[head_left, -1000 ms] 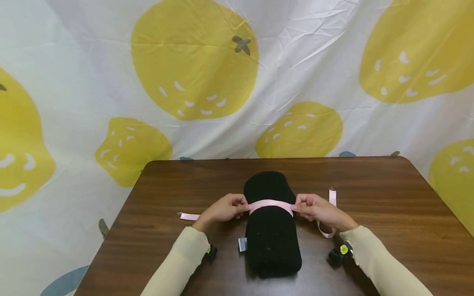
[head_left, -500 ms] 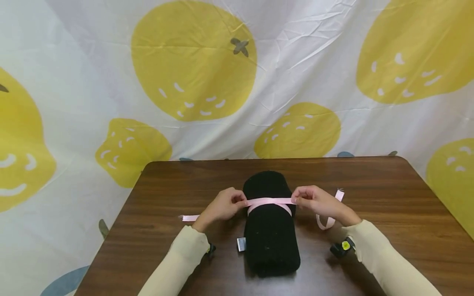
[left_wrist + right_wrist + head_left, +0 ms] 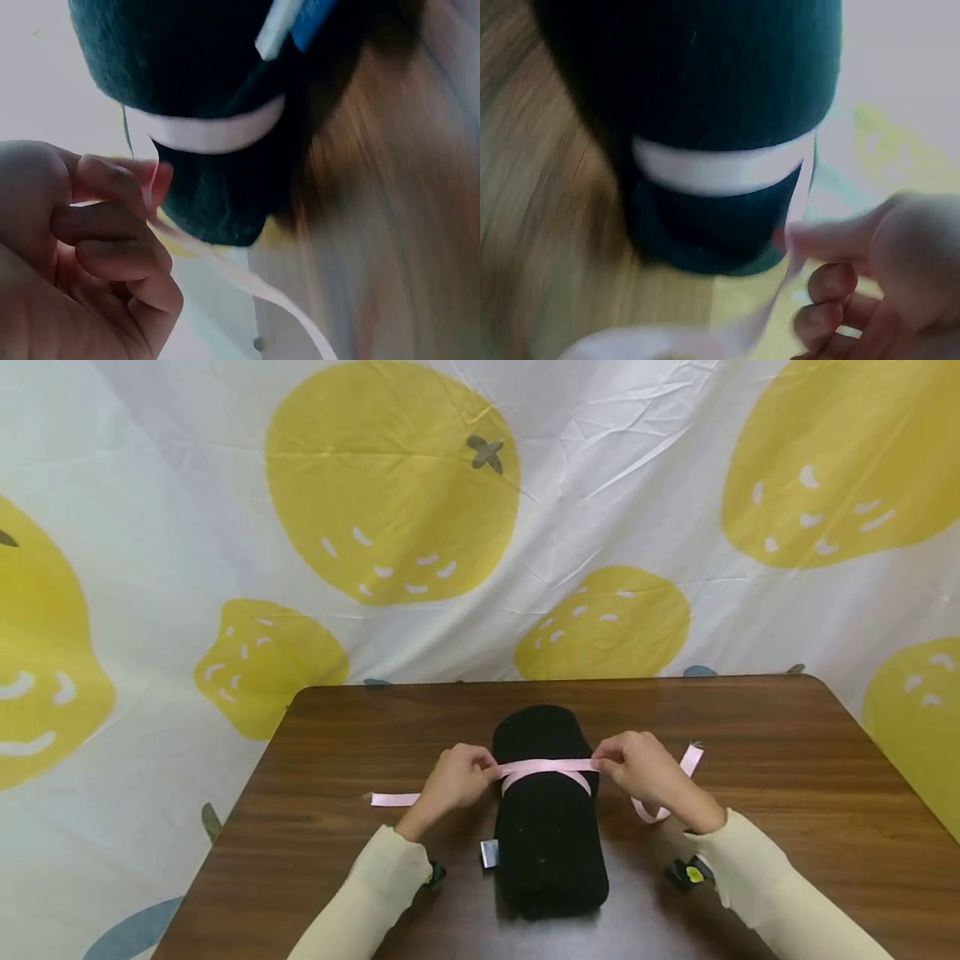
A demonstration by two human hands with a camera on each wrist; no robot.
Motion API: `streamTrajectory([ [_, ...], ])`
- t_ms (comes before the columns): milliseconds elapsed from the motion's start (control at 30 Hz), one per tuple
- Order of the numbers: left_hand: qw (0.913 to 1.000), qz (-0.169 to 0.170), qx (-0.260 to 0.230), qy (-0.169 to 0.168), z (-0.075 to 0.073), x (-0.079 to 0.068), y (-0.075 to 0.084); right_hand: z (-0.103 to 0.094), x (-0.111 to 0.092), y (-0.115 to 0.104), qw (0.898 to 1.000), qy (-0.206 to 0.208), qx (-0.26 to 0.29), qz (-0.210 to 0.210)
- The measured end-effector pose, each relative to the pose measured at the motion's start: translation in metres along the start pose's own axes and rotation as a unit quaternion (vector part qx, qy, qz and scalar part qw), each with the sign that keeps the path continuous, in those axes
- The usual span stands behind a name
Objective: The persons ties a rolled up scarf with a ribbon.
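A black padded roll [image 3: 551,852], soft-looking and narrower in its middle, lies lengthwise on the table. Round its waist runs a pink ribbon [image 3: 545,767], whose two strands cross on top. My left hand [image 3: 459,775] pinches the ribbon between thumb and fingertip at the roll's left side. At the right side my right hand [image 3: 637,768] pinches the other strand. In the left wrist view a loose ribbon tail [image 3: 277,296] trails from the fingers. Another ribbon tail [image 3: 652,341] hangs below the right fingers in the right wrist view.
The brown wooden table [image 3: 360,727] has a far edge close to a hanging cloth [image 3: 420,643] printed with yellow fruit. A small white tag [image 3: 490,853] sticks out from the roll's left side. Each wrist wears a small black camera [image 3: 686,874].
Both hands have drawn the ribbon straighter across the top of the roll, the right hand rising slightly. The strands now visibly cross above the loop. The right ribbon tail has shifted slightly right.
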State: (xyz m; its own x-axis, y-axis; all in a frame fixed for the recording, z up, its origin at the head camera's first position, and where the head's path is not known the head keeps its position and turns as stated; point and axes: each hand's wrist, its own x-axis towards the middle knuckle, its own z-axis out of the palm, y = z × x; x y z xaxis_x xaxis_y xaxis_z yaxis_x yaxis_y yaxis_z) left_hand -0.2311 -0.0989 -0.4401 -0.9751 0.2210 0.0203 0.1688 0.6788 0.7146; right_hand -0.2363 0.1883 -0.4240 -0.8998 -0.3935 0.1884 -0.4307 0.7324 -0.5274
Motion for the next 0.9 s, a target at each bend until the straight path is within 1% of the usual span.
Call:
streamTrajectory([
  [33, 0.9999, -0.009, -0.010, -0.001, 0.001, -0.001, 0.001, 0.000, -0.001, -0.004, 1.000, 0.006, -0.004, 0.013],
  [100, 0.9987, -0.033, -0.038, -0.008, 0.003, -0.002, 0.002, 0.000, -0.003, -0.011, 0.999, 0.004, 0.018, 0.050],
  [167, 0.9954, -0.057, -0.075, -0.019, 0.004, -0.003, 0.002, 0.002, -0.005, -0.015, 0.993, -0.007, 0.065, 0.096],
  [200, 0.9931, -0.067, -0.094, -0.022, 0.005, -0.003, 0.002, 0.002, -0.006, -0.016, 0.988, -0.017, 0.098, 0.118],
  [233, 0.9903, -0.074, -0.115, -0.023, 0.006, -0.003, 0.001, 0.003, -0.007, -0.018, 0.981, -0.028, 0.133, 0.141],
  [267, 0.9870, -0.081, -0.137, -0.022, 0.006, -0.003, 0.001, 0.004, -0.007, -0.019, 0.971, -0.040, 0.171, 0.164],
  [333, 0.9804, -0.086, -0.177, -0.012, 0.008, -0.003, 0.000, 0.006, -0.008, -0.022, 0.951, -0.056, 0.236, 0.192],
  [400, 0.9738, -0.087, -0.210, 0.006, 0.009, -0.002, 0.001, 0.007, -0.008, -0.024, 0.935, -0.059, 0.279, 0.210],
  [433, 0.9711, -0.087, -0.221, 0.017, 0.010, -0.002, 0.002, 0.007, -0.007, -0.025, 0.930, -0.055, 0.290, 0.217],
  [467, 0.9686, -0.087, -0.231, 0.028, 0.011, -0.002, 0.003, 0.008, -0.007, -0.025, 0.928, -0.048, 0.296, 0.221],
  [500, 0.9667, -0.085, -0.238, 0.040, 0.012, -0.001, 0.004, 0.008, -0.006, -0.026, 0.928, -0.040, 0.296, 0.221],
  [600, 0.9599, -0.082, -0.259, 0.069, 0.015, -0.001, 0.006, 0.010, -0.004, -0.027, 0.932, -0.008, 0.288, 0.219],
  [667, 0.9536, -0.078, -0.277, 0.087, 0.017, 0.000, 0.006, 0.011, -0.003, -0.027, 0.932, 0.014, 0.292, 0.212],
  [733, 0.9436, -0.069, -0.306, 0.105, 0.019, 0.001, 0.006, 0.013, -0.002, -0.028, 0.928, 0.038, 0.309, 0.204],
  [767, 0.9369, -0.061, -0.324, 0.116, 0.020, 0.002, 0.007, 0.014, -0.002, -0.028, 0.926, 0.051, 0.315, 0.202],
  [833, 0.9218, -0.053, -0.360, 0.133, 0.023, 0.003, 0.007, 0.016, 0.000, -0.030, 0.922, 0.076, 0.327, 0.193],
  [900, 0.9070, -0.045, -0.391, 0.150, 0.025, 0.006, 0.007, 0.018, 0.002, -0.031, 0.921, 0.101, 0.327, 0.185],
])
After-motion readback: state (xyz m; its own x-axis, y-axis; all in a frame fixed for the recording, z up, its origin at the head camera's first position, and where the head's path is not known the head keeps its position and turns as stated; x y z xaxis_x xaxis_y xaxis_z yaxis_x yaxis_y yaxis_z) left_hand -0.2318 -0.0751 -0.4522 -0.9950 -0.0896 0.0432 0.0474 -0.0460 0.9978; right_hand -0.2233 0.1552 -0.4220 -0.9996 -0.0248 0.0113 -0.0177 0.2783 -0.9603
